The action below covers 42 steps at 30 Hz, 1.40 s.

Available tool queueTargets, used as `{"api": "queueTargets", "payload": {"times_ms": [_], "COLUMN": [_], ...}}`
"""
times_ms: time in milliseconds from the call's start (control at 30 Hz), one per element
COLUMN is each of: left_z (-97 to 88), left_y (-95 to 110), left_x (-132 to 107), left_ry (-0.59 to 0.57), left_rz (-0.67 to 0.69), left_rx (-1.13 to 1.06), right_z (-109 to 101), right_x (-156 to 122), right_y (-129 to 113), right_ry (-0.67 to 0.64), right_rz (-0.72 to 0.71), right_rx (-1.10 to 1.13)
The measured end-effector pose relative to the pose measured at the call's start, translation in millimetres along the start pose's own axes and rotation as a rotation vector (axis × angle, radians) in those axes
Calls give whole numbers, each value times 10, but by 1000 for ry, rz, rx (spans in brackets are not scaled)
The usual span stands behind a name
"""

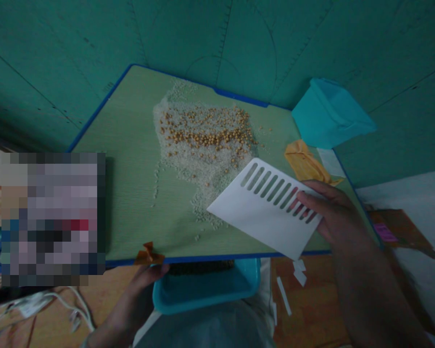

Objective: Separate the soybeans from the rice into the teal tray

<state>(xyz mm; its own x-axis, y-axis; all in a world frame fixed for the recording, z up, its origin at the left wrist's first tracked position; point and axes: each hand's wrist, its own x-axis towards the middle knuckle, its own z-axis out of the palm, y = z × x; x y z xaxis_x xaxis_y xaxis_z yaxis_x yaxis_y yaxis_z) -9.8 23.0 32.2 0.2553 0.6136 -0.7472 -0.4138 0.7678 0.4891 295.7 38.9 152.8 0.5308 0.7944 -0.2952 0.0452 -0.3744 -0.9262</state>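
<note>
My right hand (331, 212) grips a white card with a row of cut slots (264, 205), its lower left edge resting on the green board (123, 159) near a spread of white rice (188, 164). Tan round beans (206, 130) lie mixed on top of the rice toward the far side. My left hand (145, 280) is closed on the rim of a blue tray (206, 287) held just under the board's near edge. A small orange paper scrap (148, 253) sits at that edge above my left thumb.
A teal box (329, 113) and a crumpled yellow-orange wrapper (306, 162) sit at the board's right corner. A green cutting mat (58, 63) covers the floor behind. White cables (47, 302) lie at the lower left, paper bits (293, 280) on the wooden floor.
</note>
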Motion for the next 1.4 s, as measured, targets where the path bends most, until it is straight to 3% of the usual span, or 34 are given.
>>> {"api": "queueTargets", "payload": {"times_ms": [267, 433, 633, 967, 1267, 1400], "left_z": [-112, -110, -115, -114, -89, -67], "left_y": [-92, -87, -67, -90, -63, -48], "left_x": [130, 123, 100, 109, 86, 80], "left_ry": [-93, -127, -107, -107, -110, -107], "left_rz": [9, -8, -8, -5, -7, -11], "left_rx": [10, 13, 17, -6, -2, 2], "right_z": [-136, -41, 85, 14, 135, 181], "right_x": [100, 24, -28, 31, 7, -15], "right_y": [65, 29, -41, 18, -12, -31], "right_ry": [34, -6, -26, 24, -118, -121], "right_rz": [10, 57, 72, 82, 105, 99], "right_rx": [55, 32, 46, 46, -61, -74]}}
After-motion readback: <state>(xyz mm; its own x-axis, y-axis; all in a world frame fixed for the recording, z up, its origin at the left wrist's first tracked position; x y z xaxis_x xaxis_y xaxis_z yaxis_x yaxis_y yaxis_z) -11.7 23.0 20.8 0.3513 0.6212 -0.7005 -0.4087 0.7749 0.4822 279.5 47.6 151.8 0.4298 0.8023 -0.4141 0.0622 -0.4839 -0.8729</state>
